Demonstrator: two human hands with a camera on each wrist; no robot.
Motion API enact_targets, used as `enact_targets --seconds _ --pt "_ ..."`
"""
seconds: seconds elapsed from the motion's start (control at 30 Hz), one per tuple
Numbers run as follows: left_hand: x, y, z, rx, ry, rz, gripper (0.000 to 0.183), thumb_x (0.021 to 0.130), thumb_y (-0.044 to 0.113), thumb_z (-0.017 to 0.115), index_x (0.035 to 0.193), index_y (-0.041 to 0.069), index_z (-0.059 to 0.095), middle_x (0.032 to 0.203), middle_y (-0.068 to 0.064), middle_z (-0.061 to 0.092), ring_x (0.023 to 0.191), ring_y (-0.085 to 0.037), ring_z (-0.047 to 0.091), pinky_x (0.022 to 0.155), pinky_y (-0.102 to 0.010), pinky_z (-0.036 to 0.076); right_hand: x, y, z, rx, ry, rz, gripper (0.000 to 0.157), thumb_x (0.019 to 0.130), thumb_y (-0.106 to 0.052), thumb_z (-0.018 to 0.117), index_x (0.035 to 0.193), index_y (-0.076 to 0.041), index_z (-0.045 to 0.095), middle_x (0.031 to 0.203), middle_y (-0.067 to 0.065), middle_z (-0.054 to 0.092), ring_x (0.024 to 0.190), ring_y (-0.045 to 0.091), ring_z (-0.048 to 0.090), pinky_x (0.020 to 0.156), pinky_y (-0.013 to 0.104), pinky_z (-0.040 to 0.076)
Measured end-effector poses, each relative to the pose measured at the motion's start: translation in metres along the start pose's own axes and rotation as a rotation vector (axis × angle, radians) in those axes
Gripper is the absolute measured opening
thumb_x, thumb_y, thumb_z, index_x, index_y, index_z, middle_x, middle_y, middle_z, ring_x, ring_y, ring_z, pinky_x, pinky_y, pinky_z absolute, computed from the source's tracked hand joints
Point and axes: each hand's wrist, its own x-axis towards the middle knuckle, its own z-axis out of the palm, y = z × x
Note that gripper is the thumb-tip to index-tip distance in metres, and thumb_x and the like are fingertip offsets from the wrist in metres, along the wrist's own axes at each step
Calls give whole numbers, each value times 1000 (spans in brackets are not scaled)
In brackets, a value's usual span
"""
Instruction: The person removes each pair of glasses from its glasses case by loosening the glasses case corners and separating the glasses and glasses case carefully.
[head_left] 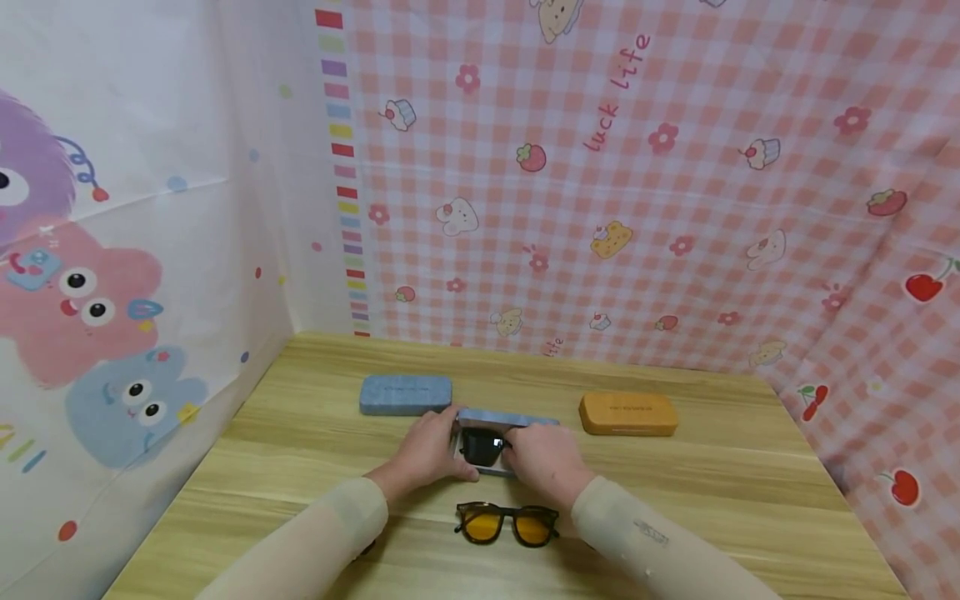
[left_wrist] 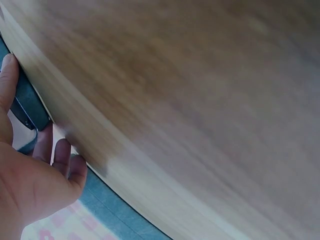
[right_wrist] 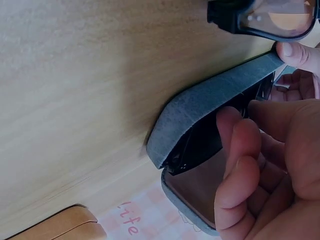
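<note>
An opened blue glasses case [head_left: 510,415] lies on the table with its lid raised at the back. My left hand [head_left: 429,450] grips its left end, thumb at the near edge and fingers behind. Inside sit dark sunglasses [head_left: 480,447], one black lens showing. With thumb and forefinger, my right hand [head_left: 551,460] pinches the sunglasses near the middle; the right wrist view shows these fingers [right_wrist: 229,125] inside the case. The right lens is hidden behind that hand. Just in front of the case, black-framed glasses with amber lenses [head_left: 513,525] rest on the table.
A closed blue case [head_left: 406,396] stands at the back left, close to my left fingers. The closed orange case [head_left: 628,415] lies to the back right. Part of a dark object [head_left: 367,548] peeks out beside my left forearm. Patterned cloth [head_left: 570,250] hangs behind the table.
</note>
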Motion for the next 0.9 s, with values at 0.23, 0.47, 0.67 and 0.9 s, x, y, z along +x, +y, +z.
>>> enact_targets --seconds 0.23,0.47,0.67,0.9 --pt "-1 0 -1 -4 -2 -4 111 66 45 103 157 10 50 112 -5 69 107 -25 59 97 -49 54 3 -1 0 -6 4 -4 25 96 -29 78 75 -19 69 59 -9 52 54 11 46 53 35 44" --pt "-1 0 -1 -5 2 -5 110 66 46 103 157 10 51 113 -5 68 107 -23 58 98 -49 53 4 -3 1 -13 13 -9 25 97 -29 78 75 -19 70 58 -9 50 54 11 45 51 33 42" --pt "-2 1 -2 -6 -1 -7 109 67 46 103 157 10 51 113 -4 68 107 -23 58 99 -49 53 4 -5 3 -32 27 -1 23 98 -28 78 78 -17 74 60 -7 54 54 12 47 52 35 47" --pt "-3 2 -3 -15 6 3 108 67 44 103 156 10 52 113 -5 69 109 -26 59 102 -51 51 5 -8 3 -61 50 -13 27 97 -27 80 74 -15 72 61 -4 62 52 12 50 50 38 52"
